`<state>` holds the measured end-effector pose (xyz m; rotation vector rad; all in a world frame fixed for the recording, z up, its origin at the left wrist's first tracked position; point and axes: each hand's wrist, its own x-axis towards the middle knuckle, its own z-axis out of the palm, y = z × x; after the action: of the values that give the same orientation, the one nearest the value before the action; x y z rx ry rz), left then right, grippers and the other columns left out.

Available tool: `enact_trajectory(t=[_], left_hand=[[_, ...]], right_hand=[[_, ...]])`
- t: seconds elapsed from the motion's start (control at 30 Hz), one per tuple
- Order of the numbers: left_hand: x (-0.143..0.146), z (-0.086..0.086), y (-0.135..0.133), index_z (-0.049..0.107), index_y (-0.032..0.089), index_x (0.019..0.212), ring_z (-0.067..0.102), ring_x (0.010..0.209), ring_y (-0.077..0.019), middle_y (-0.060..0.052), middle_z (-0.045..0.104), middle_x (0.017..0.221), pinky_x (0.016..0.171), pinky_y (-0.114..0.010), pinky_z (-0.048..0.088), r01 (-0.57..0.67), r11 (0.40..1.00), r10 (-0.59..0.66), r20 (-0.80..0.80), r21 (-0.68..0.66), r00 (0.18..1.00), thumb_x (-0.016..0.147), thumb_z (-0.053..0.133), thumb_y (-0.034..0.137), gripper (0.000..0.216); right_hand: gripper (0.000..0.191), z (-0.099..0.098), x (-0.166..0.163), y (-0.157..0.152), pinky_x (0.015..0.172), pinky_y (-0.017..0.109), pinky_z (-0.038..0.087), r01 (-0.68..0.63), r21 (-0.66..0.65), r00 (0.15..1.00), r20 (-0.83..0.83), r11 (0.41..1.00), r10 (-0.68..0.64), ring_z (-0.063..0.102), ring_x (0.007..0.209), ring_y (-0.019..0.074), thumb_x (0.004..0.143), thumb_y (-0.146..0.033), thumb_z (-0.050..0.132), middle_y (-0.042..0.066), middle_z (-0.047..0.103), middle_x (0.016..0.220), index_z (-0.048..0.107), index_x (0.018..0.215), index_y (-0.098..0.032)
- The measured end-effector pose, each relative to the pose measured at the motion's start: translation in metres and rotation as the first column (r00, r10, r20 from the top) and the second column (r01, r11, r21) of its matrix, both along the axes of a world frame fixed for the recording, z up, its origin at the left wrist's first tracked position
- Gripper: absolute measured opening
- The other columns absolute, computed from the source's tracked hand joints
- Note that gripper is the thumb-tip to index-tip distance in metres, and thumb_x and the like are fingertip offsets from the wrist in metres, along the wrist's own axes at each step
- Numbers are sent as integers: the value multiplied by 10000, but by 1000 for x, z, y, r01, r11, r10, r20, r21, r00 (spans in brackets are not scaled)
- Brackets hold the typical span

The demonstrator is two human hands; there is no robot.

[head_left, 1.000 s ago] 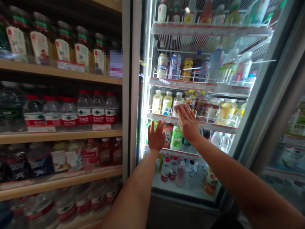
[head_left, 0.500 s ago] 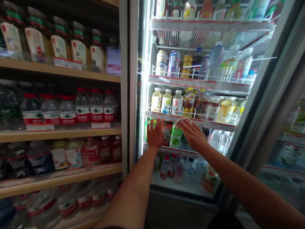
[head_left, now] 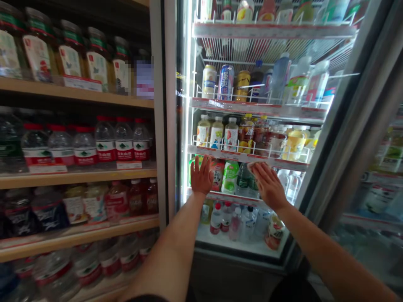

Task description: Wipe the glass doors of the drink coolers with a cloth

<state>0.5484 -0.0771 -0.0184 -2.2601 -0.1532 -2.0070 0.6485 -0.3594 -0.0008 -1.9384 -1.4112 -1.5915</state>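
My left hand point(head_left: 201, 176) lies flat and open, fingers up, on the glass front of a lit drinks cooler point(head_left: 189, 84). It rests over the third shelf, in front of a red-labelled bottle point(head_left: 217, 174). My right hand point(head_left: 269, 184) presses a small white cloth point(head_left: 252, 166) against the same glass, just right of a green bottle point(head_left: 229, 176). Only the cloth's edge shows past my fingertips. Behind the glass, a white wire shelf point(head_left: 245, 157) with juice bottles runs just above both hands.
Wooden shelves point(head_left: 78, 178) on the left carry water bottles with red caps, jars above and drinks below. The cooler's grey frame point(head_left: 355, 126) slants up at the right, with a second cooler beyond. Small bottles stand on the cooler's bottom shelf point(head_left: 233, 245).
My right hand with the cloth has slid down and to the right across the glass, from the juice-bottle shelf to the row below. My left hand has stayed put.
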Motion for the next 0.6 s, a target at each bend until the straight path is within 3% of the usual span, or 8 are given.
enact_trajectory(t=[0.1,0.27,0.47,0.6], left_hand=[[0,0,0,352,195,1531,45,1538,-252,-72,404,1564,1256,-525,153,10,1000,-10,-8,-6,1000,976,406,280,565],[1,0,-1,377,202,1520,44,1537,-248,-64,408,1562,1254,-522,154,-7,1000,6,-21,-25,1000,981,375,294,547],[0,1,-1,376,188,1519,41,1537,-240,-69,403,1565,1255,-511,149,-27,1000,27,-14,-11,1000,989,359,299,542],[-1,0,-2,368,178,1522,31,1538,-241,-72,392,1570,1259,-516,130,-13,1000,12,-26,-15,1000,988,357,290,546]], right_hand=[[737,-16,3,-4,1195,519,322,22,105,999,-51,994,-17,255,1510,264,964,-112,448,87,359,1595,109,1598,-269],[746,-49,0,-11,1193,462,348,-26,-212,998,-54,977,15,278,1502,216,944,-34,384,52,412,1571,114,1595,-281],[743,-58,-2,-11,1193,498,333,19,-85,998,-63,996,-25,283,1500,243,946,-40,400,76,427,1559,122,1596,-268],[773,-71,-11,-4,1179,460,366,-70,-281,994,-101,957,43,301,1493,206,902,10,377,60,424,1562,151,1590,-262]])
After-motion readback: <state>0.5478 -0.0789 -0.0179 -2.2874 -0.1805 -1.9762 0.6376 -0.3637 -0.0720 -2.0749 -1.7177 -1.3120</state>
